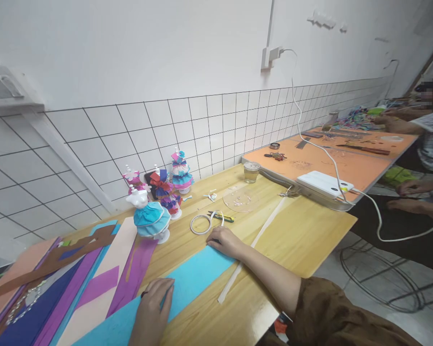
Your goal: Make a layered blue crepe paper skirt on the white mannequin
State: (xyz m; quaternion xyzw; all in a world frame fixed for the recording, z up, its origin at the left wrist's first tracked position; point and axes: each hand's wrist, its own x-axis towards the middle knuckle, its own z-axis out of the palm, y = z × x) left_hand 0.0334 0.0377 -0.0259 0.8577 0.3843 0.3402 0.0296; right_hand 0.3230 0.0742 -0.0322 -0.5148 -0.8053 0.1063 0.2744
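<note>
A long light-blue foam sheet [187, 278] lies flat on the wooden table [303, 230]. My left hand [153, 307] presses down on its near part, fingers together and pointing away from me. My right hand [225, 240] rests flat on the sheet's far end. Neither hand grips anything. Just beyond my right hand lie a white ring of tape [201, 224] and a small yellow-handled snipper [221, 217].
Coloured foam sheets [75, 283] are stacked at the left. Small dress dolls [151, 216] stand near the tiled wall, with a glass jar [251, 171] and a white strip [252, 245] to the right. Another person [426, 134] sits at an orange table [346, 163] holding a white charger [324, 184].
</note>
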